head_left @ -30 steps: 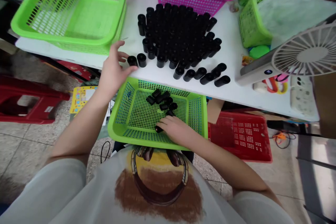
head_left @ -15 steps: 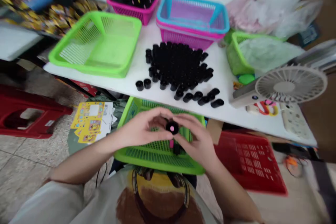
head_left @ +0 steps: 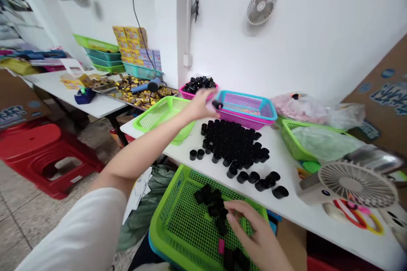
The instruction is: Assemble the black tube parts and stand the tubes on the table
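From my end: left hand [head_left: 202,105] is out over the tabletop [head_left: 276,147], thumb and fingers partly closed around one black cap [head_left: 217,104]. I read that as a light hold; blur hides the exact contact. Cap sits at 3 o'clock off the palm, long axis roughly 9-to-3, dipping slightly toward 4.

Key relation: pink basket [head_left: 187,94], loaded with black parts [head_left: 203,82], is near that hand at about 12 o'clock, partly hidden behind it. Left is clearly the nearer hand. Blue basket [head_left: 270,114] is at 3 o'clock, cap cluster [head_left: 230,142] on the tabletop at 5.

Right hand [head_left: 259,230] is over the near green basket [head_left: 159,224]. I see thumb and index apart with a gap, nothing visible between them. Loose caps [head_left: 208,194] lie at 9 to 10 o'clock from its fingertips, very close; can't tell if they touch. Pink piece [head_left: 221,245] is at 6 to 7 o'clock.
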`<state>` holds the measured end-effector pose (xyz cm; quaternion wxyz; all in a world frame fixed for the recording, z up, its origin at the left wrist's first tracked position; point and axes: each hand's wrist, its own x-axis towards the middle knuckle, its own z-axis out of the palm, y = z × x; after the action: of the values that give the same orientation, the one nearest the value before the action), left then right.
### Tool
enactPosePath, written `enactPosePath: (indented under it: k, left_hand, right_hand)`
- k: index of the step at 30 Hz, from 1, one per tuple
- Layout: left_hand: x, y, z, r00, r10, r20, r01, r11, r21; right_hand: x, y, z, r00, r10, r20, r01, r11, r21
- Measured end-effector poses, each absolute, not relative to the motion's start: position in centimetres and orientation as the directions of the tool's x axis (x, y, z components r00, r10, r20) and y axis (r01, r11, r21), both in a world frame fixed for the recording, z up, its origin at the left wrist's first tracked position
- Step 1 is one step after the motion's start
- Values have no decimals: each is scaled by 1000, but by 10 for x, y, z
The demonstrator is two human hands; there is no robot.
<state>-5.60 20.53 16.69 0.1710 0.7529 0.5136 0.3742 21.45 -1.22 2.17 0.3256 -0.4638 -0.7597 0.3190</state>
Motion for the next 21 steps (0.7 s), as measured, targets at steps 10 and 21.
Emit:
enactPosePath:
  k: [10, 21]
  left_hand:
    - [-90, 236, 163, -177, 870, 460, 704, -215, 677]
    - [-85, 204, 146, -126, 937, 325, 716, -141, 684]
  right_hand:
    - [215, -31, -3, -618, 785, 35, 466, 402, -788]
    - [244, -25, 25, -465, 879, 105, 565, 385, -729]
